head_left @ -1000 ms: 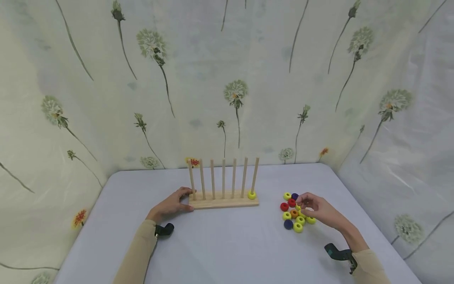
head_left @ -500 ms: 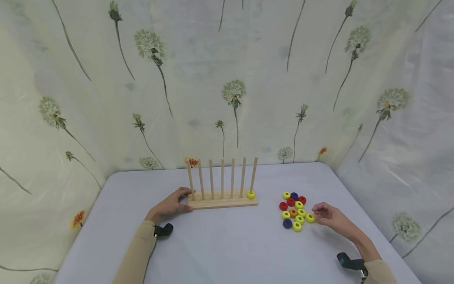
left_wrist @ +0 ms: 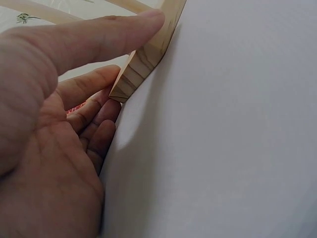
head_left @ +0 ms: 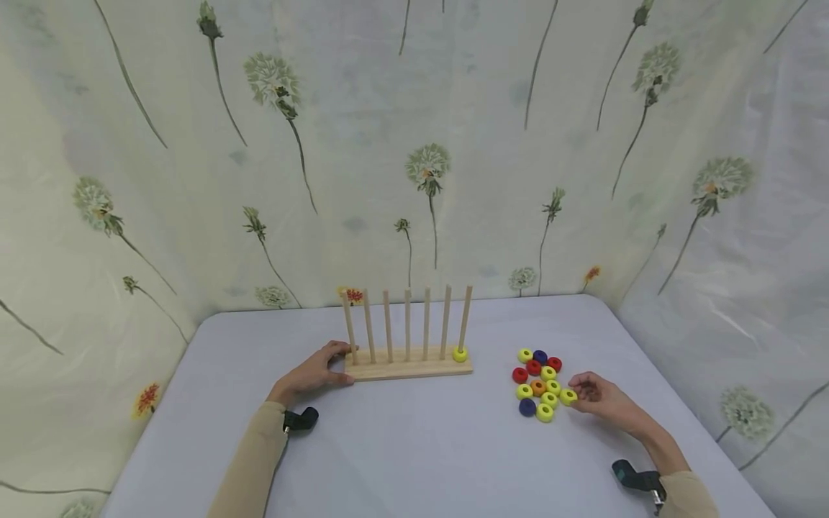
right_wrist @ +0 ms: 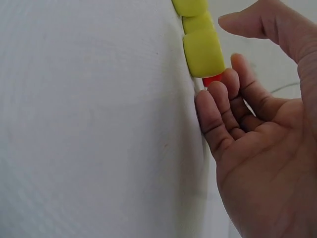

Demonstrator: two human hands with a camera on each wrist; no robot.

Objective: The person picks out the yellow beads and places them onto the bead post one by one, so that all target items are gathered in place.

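A light wooden peg stand with a row of upright pegs sits mid-table in the head view. One yellow bead is at the foot of its rightmost peg. My left hand holds the stand's left end, thumb at the front and fingers behind; the left wrist view shows the base's end grain between them. At the right, my right hand is beside the outermost yellow bead of a loose group. In the right wrist view its thumb and loosely bent fingers stand around that bead, the thumb apart from it.
The loose group holds several yellow beads, red beads, dark blue beads and an orange bead, lying close together. A white cloth covers the table. Behind it hangs a flower-printed curtain.
My right hand has drawn back rightward from over the beads, uncovering a red one, and come up to the rightmost yellow bead. My left hand has stayed on the peg stand.
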